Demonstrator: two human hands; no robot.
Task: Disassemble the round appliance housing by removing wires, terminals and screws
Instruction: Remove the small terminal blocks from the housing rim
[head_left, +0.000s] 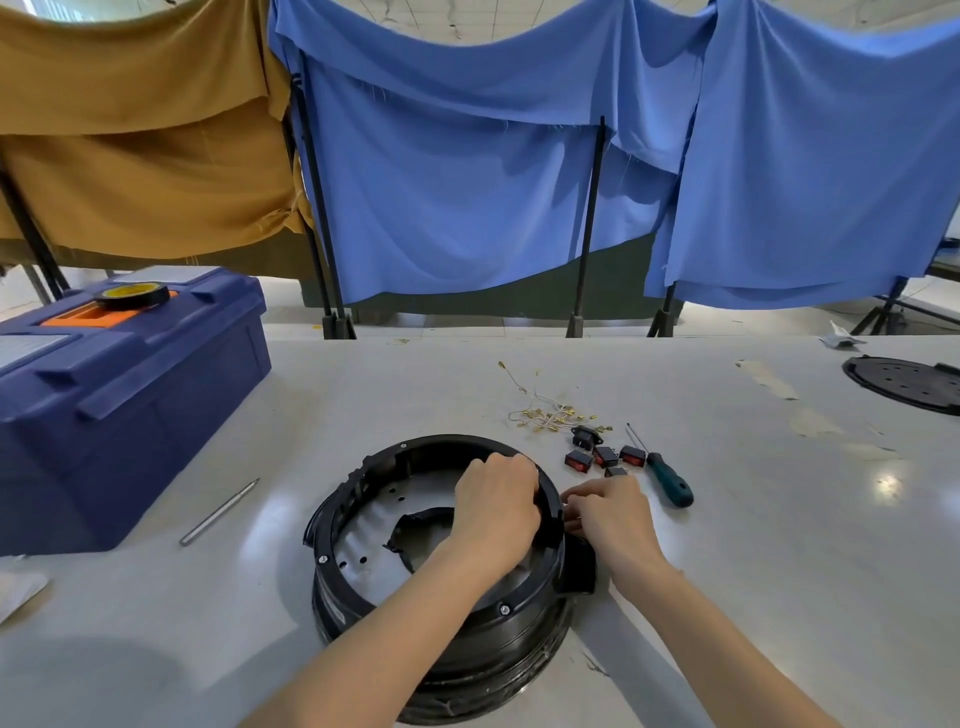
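Two bare forearms reach in from the bottom edge and meet at a round black plastic housing (467, 639), which sits on a white table (779, 519), centred and close to the person. It lies open side up, showing a silvery metal floor with small holes and screws spaced around its rim.

Inside the housing, the left hand (496, 512) has its fingers curled close together over the right part of the rim, gripping it. Just outside that same stretch of wall, the right hand (610, 519) has its fingers bent in towards the housing. Whether they pinch anything cannot be told, as the fingertips are hidden.

Beyond the right hand lie several small red and black rocker switches (605, 457). A green-handled screwdriver (670, 480) lies just to their right. A loose tangle of thin pale wires with brass terminals (550, 413) lies a little farther back.

Left of the housing lies a slim grey metal rod (221, 512). Farther left stands a dark blue plastic toolbox (119, 405), with a roll of black tape (134, 296) on its lid. At the far right edge of the table lies a black round perforated plate (909, 384). Blue cloth (467, 182) and tan cloth (140, 130) hang behind the table.
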